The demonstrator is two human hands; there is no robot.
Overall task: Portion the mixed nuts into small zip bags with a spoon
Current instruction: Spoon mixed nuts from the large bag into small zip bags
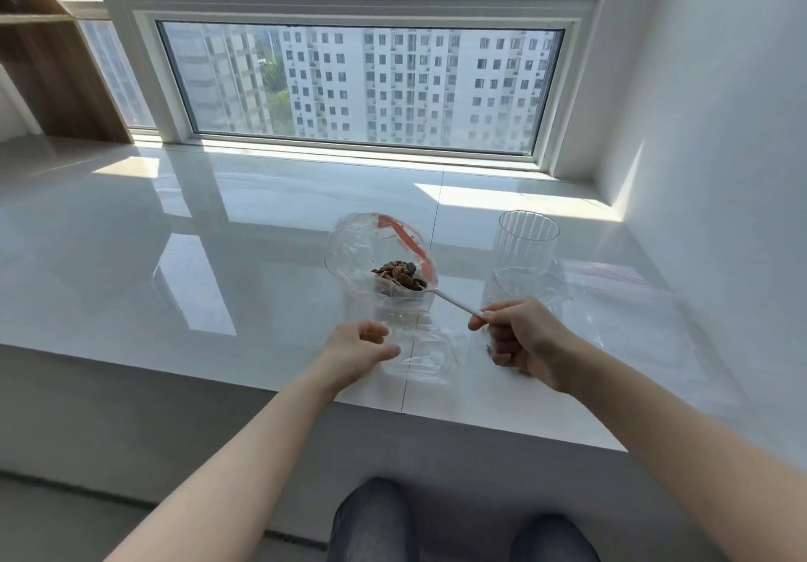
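Now my right hand (519, 334) pinches the spoon (441, 295), its handle running far-left to the nuts (399, 275) over the zip bag (380, 255), whose lower part my left hand (360, 349) grips.

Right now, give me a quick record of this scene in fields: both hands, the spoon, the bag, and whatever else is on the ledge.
left hand: holds the lower part of the zip bag
right hand: pinches the spoon handle
spoon: white, bowl loaded with mixed nuts, at the bag's mouth
zip bag: clear, red zip strip, mouth held open
glass: clear, ribbed, upright, right of the bag
second bag: flat on the ledge, far right
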